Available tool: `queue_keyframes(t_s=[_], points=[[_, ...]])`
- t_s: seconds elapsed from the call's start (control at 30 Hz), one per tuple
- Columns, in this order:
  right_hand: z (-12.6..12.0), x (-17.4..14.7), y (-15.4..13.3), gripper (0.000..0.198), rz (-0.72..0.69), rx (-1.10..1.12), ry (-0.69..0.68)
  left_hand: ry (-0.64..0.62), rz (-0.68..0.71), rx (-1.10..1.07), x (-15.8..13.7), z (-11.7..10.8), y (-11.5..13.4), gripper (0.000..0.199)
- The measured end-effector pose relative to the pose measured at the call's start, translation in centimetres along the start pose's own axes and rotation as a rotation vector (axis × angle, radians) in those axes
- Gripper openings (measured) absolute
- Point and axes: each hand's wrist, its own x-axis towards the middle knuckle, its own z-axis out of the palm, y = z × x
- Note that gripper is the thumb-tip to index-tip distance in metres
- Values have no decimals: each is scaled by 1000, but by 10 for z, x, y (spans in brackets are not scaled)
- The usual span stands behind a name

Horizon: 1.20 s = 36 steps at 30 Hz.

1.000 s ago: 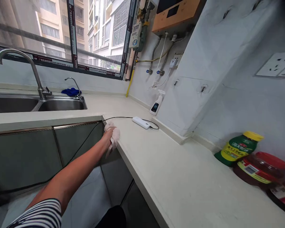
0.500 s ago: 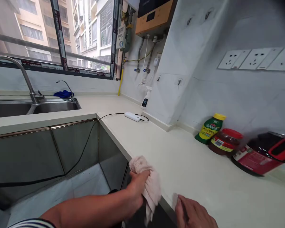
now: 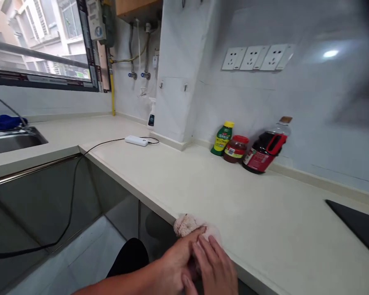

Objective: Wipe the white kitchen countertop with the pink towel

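A pale pink cloth [image 3: 186, 225] is bunched over the front edge of the counter, below the middle of the view. My left hand [image 3: 176, 260] is closed around it, the forearm coming in from the lower left. Beside it, my right hand [image 3: 217, 266] has its fingers bent over the near side of the cloth, against my left hand. The two hands hide part of the cloth. Under the hands lies the edge of the cream counter [image 3: 172, 180].
A green bottle with a yellow cap [image 3: 222, 139], a red-lidded jar [image 3: 235, 148] and a large dark bottle [image 3: 263, 149] stand along the wall. Farther back are a white device [image 3: 136, 140] with a black cable and a spray bottle [image 3: 151, 114]. A black panel [image 3: 356, 225] lies right.
The view has swung right. My right hand has come from the counter edge to the cloth and my left hand. The cloth is now gathered up on the edge rather than hanging down.
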Motion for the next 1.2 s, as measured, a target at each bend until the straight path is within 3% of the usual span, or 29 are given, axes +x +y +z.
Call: queue_keyframes(t_s=[0.1,0.17,0.27,0.37,0.43,0.5,0.57,0.63,0.73,0.8,1.0,1.2], points=[[12,-1,-9,53,101,-118,-38,-208,10,126,-20,-13,14,44],[16,6,-11,50,172,-155,-31,-234,50,304,-31,-33,24,58],[23,32,-15,56,275,-137,-38,-140,227,673,-46,-70,42,62],[39,67,-22,70,278,-105,-94,30,580,1087,-60,-92,68,53],[52,87,-27,65,220,-128,-124,239,905,1288,-69,-90,87,41],[63,100,-32,52,182,-160,-132,409,1236,1379,-73,-73,103,31],[69,104,-35,43,180,-179,-94,440,1471,1430,-71,-48,115,24],[66,101,-33,36,183,-185,-24,349,1582,1507,-60,-21,121,21],[47,83,-22,30,178,-159,13,191,1592,1644,-33,11,125,23],[27,61,-8,33,191,-140,1,170,1540,1729,-15,21,128,25],[-43,-45,52,41,317,-197,16,169,1374,1903,19,22,145,31],[-94,-139,113,38,424,-572,72,124,1305,2004,38,19,150,38]])
